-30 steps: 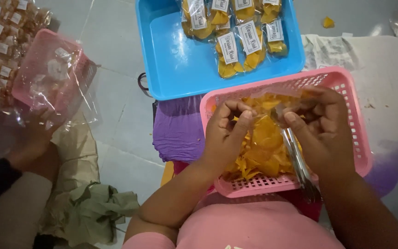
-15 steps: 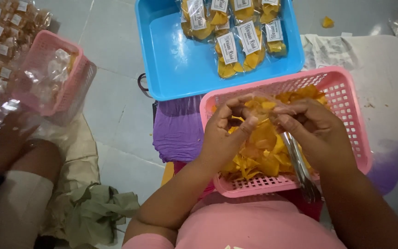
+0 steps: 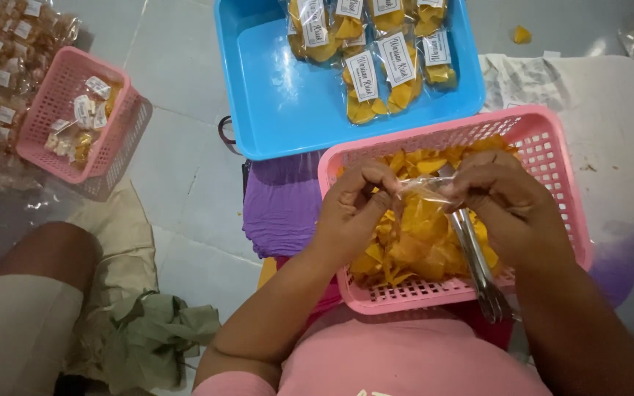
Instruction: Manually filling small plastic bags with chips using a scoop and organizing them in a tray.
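My left hand (image 3: 354, 202) and right hand (image 3: 504, 202) each pinch one edge of a clear bag (image 3: 423, 192), fingers closed on the film, held over the pink basket (image 3: 552, 158) of yellow chips (image 3: 412, 246), probably so spills drop back in. Tongs (image 3: 478, 271) lie in the basket under my right hand. Beyond it, a blue tray (image 3: 273, 103) holds sealed packs (image 3: 365, 81). A second basket (image 3: 75, 117) sits left, well apart, on the tiled floor (image 3: 177, 161).
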